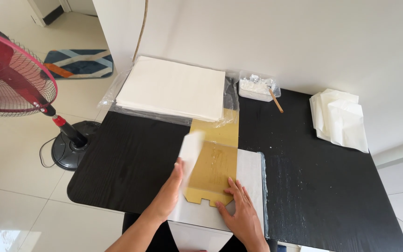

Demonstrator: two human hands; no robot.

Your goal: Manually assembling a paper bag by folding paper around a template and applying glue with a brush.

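While the right hand (239, 209) lay flat, fingers spread, on the lower edge of a tan cardboard template (215, 163), the left hand (171, 189) was turned on edge beside it, fingers held together, lifting the left flap of a white paper sheet (250, 175) up and over the cardboard. The raised flap stood tilted, its free edge pointing away from the person, and it hid part of the left side of the template. The template lay on top of the sheet, its notched bottom edge just by the right fingertips, and its far end reached past the sheet towards the back of the table. The right part of the sheet lay flat on the black table (332, 186), its right edge folded into a narrow strip.

Beyond the template, a thick stack of white paper (173, 88) sat in an opened clear plastic wrap, touching the wall side of the table. Just right of the stack stood a small clear tub of white paste (256, 87) with a wooden stick (276, 100) leaning out of it. Well apart on the far right lay a pile of folded white paper bags (339, 119). Off the table to the left, a red standing fan (12, 74) stood on the tiled floor, with a patterned rug (80, 63) behind it.
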